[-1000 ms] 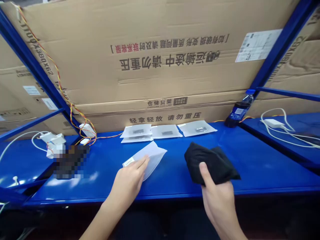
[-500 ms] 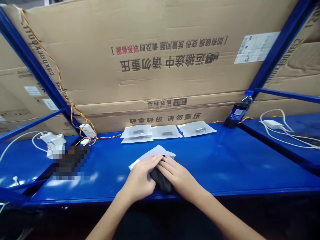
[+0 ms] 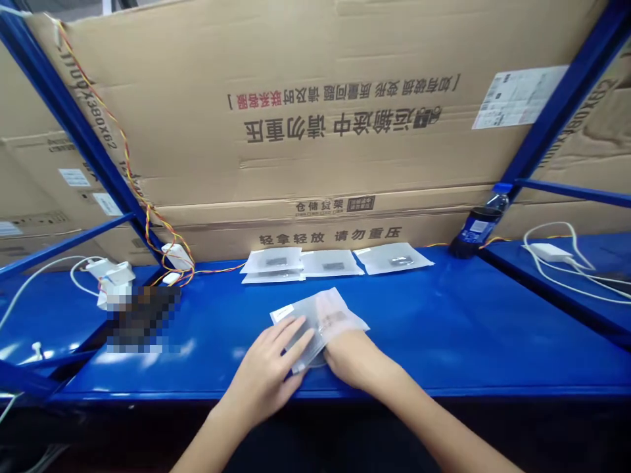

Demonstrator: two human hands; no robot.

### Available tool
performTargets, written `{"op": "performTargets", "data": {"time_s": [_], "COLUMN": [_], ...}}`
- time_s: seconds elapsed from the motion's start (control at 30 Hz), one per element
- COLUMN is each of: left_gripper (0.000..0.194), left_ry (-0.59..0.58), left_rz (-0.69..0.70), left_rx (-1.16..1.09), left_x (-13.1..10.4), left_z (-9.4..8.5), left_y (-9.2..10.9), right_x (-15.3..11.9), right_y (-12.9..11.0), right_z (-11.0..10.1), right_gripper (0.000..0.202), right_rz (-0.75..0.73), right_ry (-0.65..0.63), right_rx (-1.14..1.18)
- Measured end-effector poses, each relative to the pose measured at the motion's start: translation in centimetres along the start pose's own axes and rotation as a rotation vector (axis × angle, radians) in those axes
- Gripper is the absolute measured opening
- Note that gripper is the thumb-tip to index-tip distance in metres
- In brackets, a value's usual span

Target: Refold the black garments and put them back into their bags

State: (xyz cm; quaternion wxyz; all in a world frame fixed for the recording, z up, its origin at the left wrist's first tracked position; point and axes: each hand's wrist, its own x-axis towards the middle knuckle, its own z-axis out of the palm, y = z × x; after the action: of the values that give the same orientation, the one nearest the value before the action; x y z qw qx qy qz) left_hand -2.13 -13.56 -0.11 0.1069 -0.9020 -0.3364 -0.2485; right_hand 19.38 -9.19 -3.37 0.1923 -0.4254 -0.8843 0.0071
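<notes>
Translucent plastic bag (image 3: 318,322) lies near the front edge of the blue shelf (image 3: 468,328), about midway along it. Left hand (image 3: 269,371) presses flat on the bag's near side, fingers spread, apparently pinning it so it cannot slide. Right hand (image 3: 352,358) reaches into the bag's mouth, fingers hidden inside; their grip cannot be told. Three more flat bags (image 3: 335,261) lie along the back edge.

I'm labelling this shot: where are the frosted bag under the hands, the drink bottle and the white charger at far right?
frosted bag (image 3: 340,314): head view, its upper right part.
drink bottle (image 3: 477,229): head view, its label.
white charger (image 3: 548,251): head view, its top face.
</notes>
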Motion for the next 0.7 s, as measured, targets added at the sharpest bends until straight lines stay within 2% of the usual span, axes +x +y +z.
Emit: {"op": "performTargets", "data": {"time_s": [0.07,0.13,0.23,0.3,0.37,0.57,0.7], "left_gripper": [0.037,0.028,0.025,0.025,0.026,0.022,0.02], "left_ry": [0.063,0.142,0.212,0.233,0.259,0.374,0.403], "left_rz": [0.073,0.122,0.16,0.174,0.165,0.155,0.13], "left_rx": [0.092,0.145,0.137,0.086,0.037,-0.005,-0.037], "left_x": [-1.7,-2.5,-2.3,-1.8,-1.5,-1.6,-1.6], "left_z": [-0.1,-0.1,-0.3,-0.4,-0.5,-0.1,-1.1], "left_y": [0.0,0.5,1.9,2.8,3.5,4.0,4.0], "right_x": [-2.4,-4.5,-6.5,-7.2,-7.4,-6.5,-6.1], "right_y": [-0.7,-1.6,-3.0,-3.8,-4.3,-4.4,-2.3], "right_z": [-1.3,-2.1,-2.7,-2.9,-3.0,-3.6,-4.1], "right_gripper": [0.054,0.053,0.041,0.025,0.015,0.029,0.033], "right_rz": [-0.036,-0.102,-0.189,-0.233,-0.269,-0.409,-0.496], "right_ry": [0.043,0.184,0.453,0.619,0.722,0.706,0.69], "right_rx": [-0.007,-0.065,-0.047,0.019,0.032,0.033,0.003]}}
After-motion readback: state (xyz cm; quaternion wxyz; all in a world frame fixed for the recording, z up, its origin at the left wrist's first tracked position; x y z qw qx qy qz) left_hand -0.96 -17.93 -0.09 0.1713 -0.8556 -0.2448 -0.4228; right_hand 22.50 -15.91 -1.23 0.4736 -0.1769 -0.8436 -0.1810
